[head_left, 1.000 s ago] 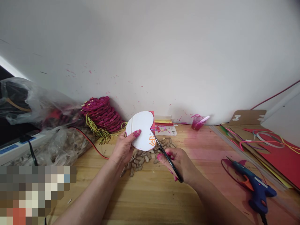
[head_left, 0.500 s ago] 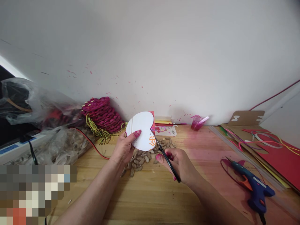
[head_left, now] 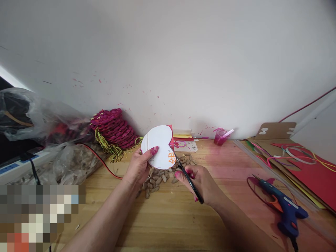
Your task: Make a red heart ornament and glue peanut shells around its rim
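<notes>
Scissors (head_left: 189,178) have shifted since the earlier frame: half a second ago their blade reached over the white card (head_left: 159,140) up to its notch, and now it shows only lower, at the right edge, close to the orange marks (head_left: 172,158). The card is held up near the middle of my view, above the table (head_left: 157,224), with a red piece (head_left: 170,129) showing behind its upper right edge. I have the left hand (head_left: 140,164) pinching it from the left, with the thumb pressed flat on the front; the other fingers are mostly hidden behind. The right hand (head_left: 201,180) has its fingers curled around the black handles; how wide the blades are parted, I cannot tell. I judge that the step in hand is trimming the red layer along the card's outline. The next move seems to call for a steady left pinch and for the blades to keep beside the white edge without biting into it. Below the card lie brown oval pieces (head_left: 159,180). Farther out stand a dark pink stack (head_left: 114,129) at the left and a pink cup (head_left: 221,137) near the wall, while a glue gun (head_left: 285,208) lies at the right.
</notes>
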Motion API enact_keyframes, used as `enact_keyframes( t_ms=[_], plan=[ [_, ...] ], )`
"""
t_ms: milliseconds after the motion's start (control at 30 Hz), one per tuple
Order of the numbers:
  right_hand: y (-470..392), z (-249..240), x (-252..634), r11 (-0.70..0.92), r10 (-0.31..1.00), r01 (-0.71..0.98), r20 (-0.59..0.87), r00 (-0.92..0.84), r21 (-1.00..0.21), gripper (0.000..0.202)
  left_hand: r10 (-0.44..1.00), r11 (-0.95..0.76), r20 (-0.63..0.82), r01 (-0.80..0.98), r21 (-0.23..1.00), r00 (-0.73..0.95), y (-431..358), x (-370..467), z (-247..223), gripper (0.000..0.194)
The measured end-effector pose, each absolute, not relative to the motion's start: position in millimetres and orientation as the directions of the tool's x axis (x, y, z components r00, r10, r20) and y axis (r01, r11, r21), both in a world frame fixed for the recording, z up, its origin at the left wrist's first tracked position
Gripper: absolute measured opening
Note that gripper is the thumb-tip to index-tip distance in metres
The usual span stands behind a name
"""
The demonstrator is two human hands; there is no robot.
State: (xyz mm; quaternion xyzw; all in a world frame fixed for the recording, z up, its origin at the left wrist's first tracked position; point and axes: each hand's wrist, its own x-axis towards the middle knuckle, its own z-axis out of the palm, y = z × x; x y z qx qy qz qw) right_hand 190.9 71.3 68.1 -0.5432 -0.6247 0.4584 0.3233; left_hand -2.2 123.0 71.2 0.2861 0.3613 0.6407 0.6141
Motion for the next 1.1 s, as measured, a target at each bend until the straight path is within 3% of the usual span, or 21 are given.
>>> enact_keyframes(
  t_ms=[367, 567, 1100],
  plan=[
    [71.1, 67.9, 191.3, -0.039, 0.976, 0.353, -0.111, -0.187, -0.935, 0.051, 0.991, 0.022, -0.094, -0.581, 0.814, -0.094, 122.9, -1.7, 73.0, 0.06],
    [74.6, 60.6, 194.0, -0.141, 0.947, 0.305, -0.218, -0.235, -0.942, 0.045, 0.99, 0.016, -0.094, -0.589, 0.808, -0.101, 123.2, -0.9, 72.2, 0.056],
    [75.8, 59.9, 194.0, -0.156, 0.94, 0.292, -0.232, -0.249, -0.944, 0.045, 0.993, 0.036, -0.097, -0.588, 0.808, -0.072, 121.5, 1.4, 69.6, 0.064]
  ],
)
